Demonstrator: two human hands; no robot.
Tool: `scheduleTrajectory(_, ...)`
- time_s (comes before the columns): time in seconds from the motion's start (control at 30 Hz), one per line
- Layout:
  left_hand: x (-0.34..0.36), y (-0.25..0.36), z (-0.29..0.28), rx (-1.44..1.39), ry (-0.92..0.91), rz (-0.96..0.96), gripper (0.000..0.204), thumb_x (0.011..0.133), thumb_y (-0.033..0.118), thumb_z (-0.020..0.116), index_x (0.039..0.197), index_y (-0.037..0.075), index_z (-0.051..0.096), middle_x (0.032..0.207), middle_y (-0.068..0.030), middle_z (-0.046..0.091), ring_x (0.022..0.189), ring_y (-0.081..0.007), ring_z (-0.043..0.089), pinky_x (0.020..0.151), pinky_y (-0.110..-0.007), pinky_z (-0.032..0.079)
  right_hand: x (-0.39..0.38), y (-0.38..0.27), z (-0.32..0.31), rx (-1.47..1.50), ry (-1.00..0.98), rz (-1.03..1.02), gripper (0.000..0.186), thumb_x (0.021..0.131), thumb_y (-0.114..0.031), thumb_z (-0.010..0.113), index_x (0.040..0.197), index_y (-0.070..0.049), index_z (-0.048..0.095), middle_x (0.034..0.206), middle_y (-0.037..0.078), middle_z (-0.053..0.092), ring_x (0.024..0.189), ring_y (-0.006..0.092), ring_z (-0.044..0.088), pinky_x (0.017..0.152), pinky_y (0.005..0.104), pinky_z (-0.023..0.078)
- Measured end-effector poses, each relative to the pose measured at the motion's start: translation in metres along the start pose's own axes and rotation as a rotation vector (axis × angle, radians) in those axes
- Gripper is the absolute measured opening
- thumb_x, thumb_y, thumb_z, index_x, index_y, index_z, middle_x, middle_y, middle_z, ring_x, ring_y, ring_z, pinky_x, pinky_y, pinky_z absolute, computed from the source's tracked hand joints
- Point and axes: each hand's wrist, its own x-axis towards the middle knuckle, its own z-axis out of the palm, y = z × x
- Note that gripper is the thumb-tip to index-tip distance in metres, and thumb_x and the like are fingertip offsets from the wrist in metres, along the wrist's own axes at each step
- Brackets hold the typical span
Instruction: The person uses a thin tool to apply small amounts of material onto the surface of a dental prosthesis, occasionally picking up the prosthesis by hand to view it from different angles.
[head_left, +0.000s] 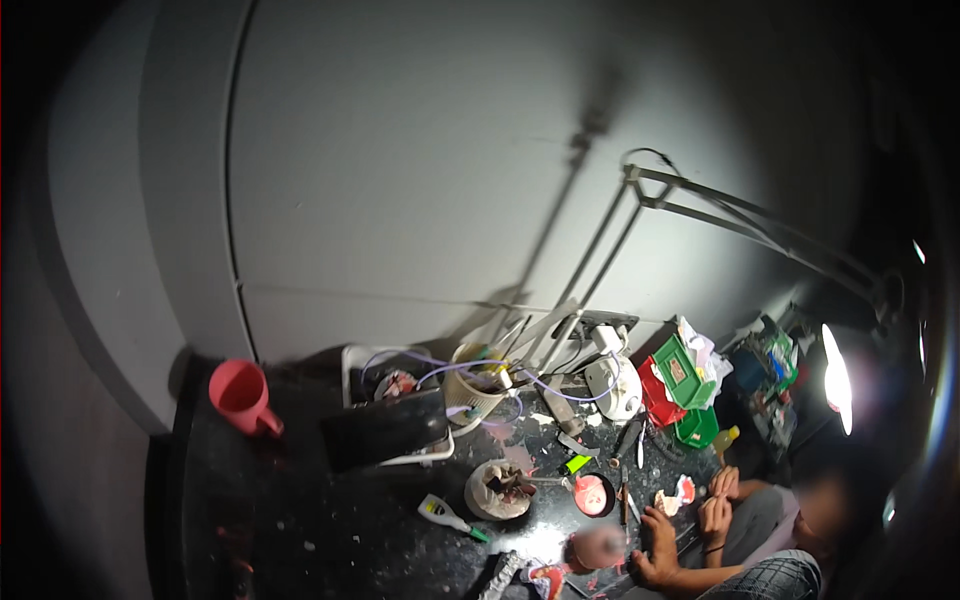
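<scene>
Right now my right hand is low on the black table, near the bottom edge. Its fingers are curled, but it is too small and dark to tell if it is holding something. I cannot see my left hand at all.

Just above my hand lies a pink and white piece. It sits close, I think, so I can get it without stretching. Thin tools lie beside it, near a small red dish and a grey bowl. They are all bunched in the bright spot, likely because the lamp shines there.

Another person sits on my right, with both hands held together near the piece.

Things not in use are pushed back by the wall: a white cup full of tools, green and red boxes, and a pink mug far off to the left.
</scene>
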Motion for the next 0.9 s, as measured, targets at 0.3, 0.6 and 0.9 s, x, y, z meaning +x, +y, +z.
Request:
scheduleTrajectory(0.3,-0.008,0.002,-0.011,0.072,0.018,-0.014,0.033,0.102,0.032,0.058,0.085,0.004,0.061,0.078,-0.0116,0.062,0.072,-0.0261,0.062,0.069,-0.041,0.051,-0.004,0.004,0.006,-0.004,-0.037,-0.01,0.08,0.09,-0.047,0.061,0.146,0.006,0.042,0.157,0.031,0.038,0.146,0.0492,0.034,0.12,0.0562,0.023)
scheduleTrajectory(0.6,-0.039,0.003,0.031,0.238,0.096,-0.04,0.039,0.104,0.034,0.055,0.08,0.004,0.06,0.072,-0.0107,0.06,0.067,-0.0246,0.06,0.065,-0.04,0.05,0.002,0.002,0.01,0.051,0.143,-0.013,0.068,0.083,-0.029,0.074,0.139,0.002,0.052,0.151,0.025,0.051,0.139,0.0434,0.048,0.115,0.0522,0.035)
scheduleTrajectory(0.9,-0.072,0.007,0.047,0.413,0.216,-0.3,0.045,0.107,0.035,0.052,0.074,0.005,0.059,0.066,-0.0097,0.058,0.061,-0.0231,0.059,0.062,-0.038,0.05,-0.01,-0.005,0.016,0.193,0.371,0.004,0.055,0.078,-0.018,0.077,0.127,0.003,0.061,0.137,0.023,0.063,0.126,0.0438,0.06,0.112,0.0503,0.042)
